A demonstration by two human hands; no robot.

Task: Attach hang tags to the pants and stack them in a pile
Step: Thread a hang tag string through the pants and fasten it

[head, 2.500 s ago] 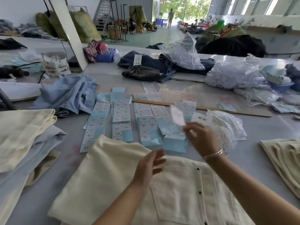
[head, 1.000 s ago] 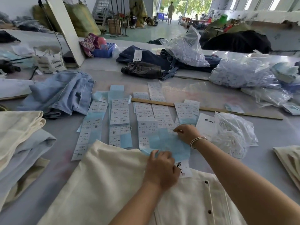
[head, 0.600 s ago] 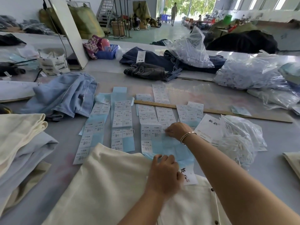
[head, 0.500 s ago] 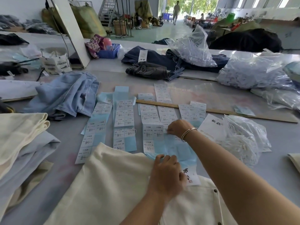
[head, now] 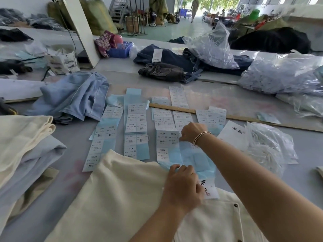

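The cream pants (head: 125, 194) are lying flat on the grey table (head: 227, 100), spreading out beneath and to the left of the left hand (head: 181, 186). That hand is resting at the pants' upper edge with its fingers curled down onto the lower edge of a blue label sheet (head: 190, 158), pinning it; whether the fingers are actually pinching the sheet cannot be told. A white hang tag (head: 210, 189) with handwritten characters is lying on the pants just to the right of the left hand, partly tucked under it. Further out from that hand, the right hand (head: 191, 131), with a bangle (head: 201, 137) circling its wrist, is reaching across the same sheet, its fingertips curled and pinching at the corner of a white size label (head: 167, 137) printed 1103# XL. To the left of both hands, more strips of labels (head: 135, 130) are lying in rows. Beyond the right hand a wooden ruler (head: 227, 116) is running across the table. To the right of that hand another white tag (head: 234, 133) is lying against a clear bag of tag strings (head: 269, 147). Far to the left of the hands, folded cream and pale blue pants are sitting in a pile (head: 26, 145), with crumpled light denim (head: 73, 96) beyond it.
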